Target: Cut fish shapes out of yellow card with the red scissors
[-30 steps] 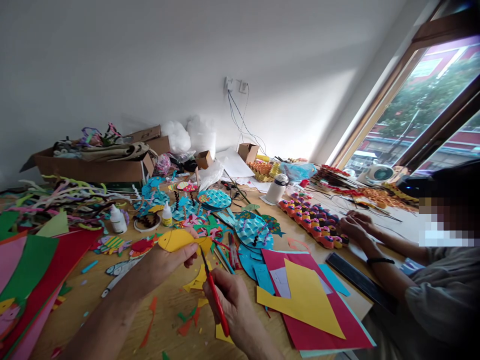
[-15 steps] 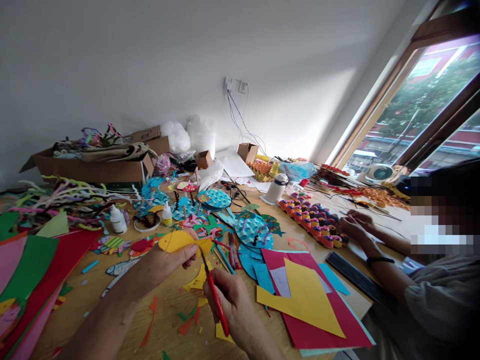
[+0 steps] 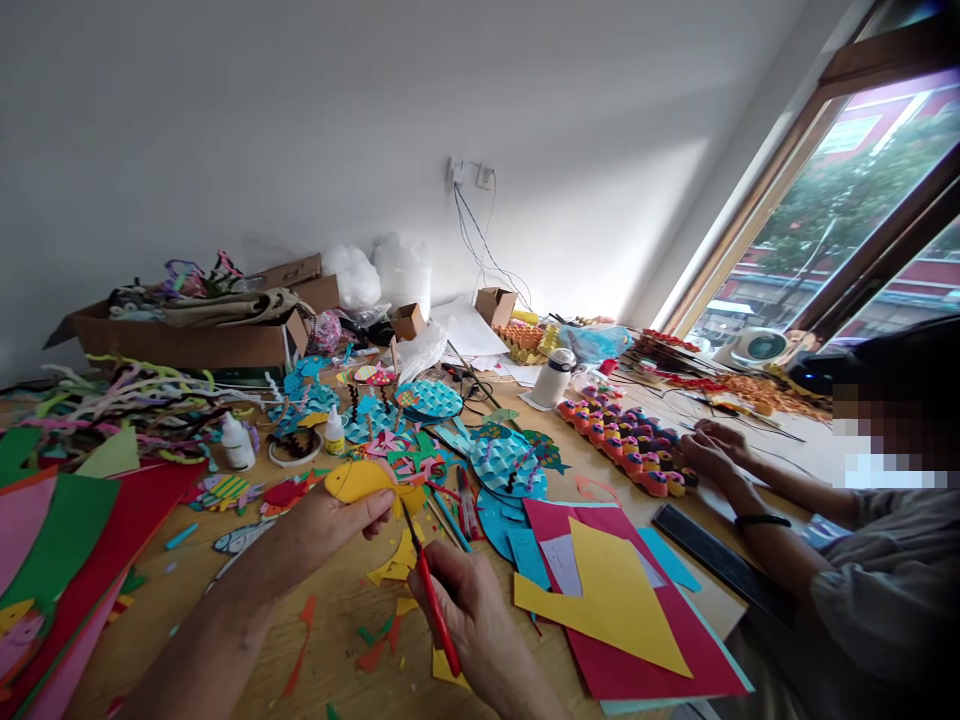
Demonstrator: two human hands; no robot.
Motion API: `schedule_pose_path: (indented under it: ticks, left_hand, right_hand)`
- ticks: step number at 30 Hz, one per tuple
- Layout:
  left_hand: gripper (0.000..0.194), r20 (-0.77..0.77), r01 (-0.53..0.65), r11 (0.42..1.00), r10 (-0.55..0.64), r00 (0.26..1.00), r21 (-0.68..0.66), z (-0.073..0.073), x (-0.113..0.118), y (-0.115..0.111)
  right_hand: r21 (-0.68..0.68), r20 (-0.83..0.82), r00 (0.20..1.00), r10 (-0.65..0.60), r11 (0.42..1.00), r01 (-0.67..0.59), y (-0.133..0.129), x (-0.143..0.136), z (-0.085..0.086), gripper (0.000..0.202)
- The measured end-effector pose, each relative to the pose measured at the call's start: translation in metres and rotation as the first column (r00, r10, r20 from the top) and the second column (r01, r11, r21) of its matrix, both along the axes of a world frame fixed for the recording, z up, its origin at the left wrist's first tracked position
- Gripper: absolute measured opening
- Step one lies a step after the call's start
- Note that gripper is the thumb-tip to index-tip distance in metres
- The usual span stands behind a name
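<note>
Between the thumb and fingers of my left hand (image 3: 341, 520) is a yellow paper fish (image 3: 352, 482), its head pointing left and its tail to the right. My right hand (image 3: 469, 605) is closed around the red handles of a pair of scissors (image 3: 437, 612). The scissors' blades point up and away from me and meet the paper at the fish's tail. Yellow paper scraps (image 3: 397, 565) lie on the table below the blades. Right of my right hand, a cut yellow sheet (image 3: 619, 600) rests on a dark red sheet (image 3: 581, 655).
Two white glue bottles (image 3: 237, 442) stand beyond my left hand. Blue woven paper pieces (image 3: 506, 462) lie ahead. Coloured sheets (image 3: 82, 540) cover the left side. At right, another person's hands (image 3: 716, 450) are beside an egg-carton tray (image 3: 626, 440) of painted cups.
The fish has shifted slightly right in my left hand, and its tail looks smaller beside the blades. My right hand stays almost where it was, and the other person's head has lowered a little.
</note>
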State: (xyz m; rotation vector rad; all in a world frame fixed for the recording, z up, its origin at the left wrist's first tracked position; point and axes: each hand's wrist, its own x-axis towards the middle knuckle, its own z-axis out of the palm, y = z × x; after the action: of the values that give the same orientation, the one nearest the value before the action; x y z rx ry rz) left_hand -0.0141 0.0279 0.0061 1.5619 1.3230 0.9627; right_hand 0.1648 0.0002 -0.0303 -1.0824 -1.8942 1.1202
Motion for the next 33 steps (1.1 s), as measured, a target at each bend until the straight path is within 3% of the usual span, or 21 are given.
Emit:
schedule_pose_path:
  ticks: [14,22,33]
  left_hand:
    - [0.024,-0.015,-0.013,0.999,0.014,1.0,0.041,0.014,0.006,-0.006]
    - [0.02,-0.01,-0.008,0.999,0.008,1.0,0.033,0.007,0.004,-0.004]
    - [0.022,0.024,0.008,1.0,-0.009,1.0,0.028,0.008,0.006,-0.003]
  right_hand:
    - [-0.031,-0.019,1.0,-0.002,1.0,0.001,0.0,0.001,-0.003,0.028]
    - [0.016,0.033,0.999,-0.027,1.0,0.026,0.002,0.002,-0.003,0.031]
    - [-0.038,-0.041,0.999,0.0,0.999,-0.002,0.001,0.003,-0.008,0.028]
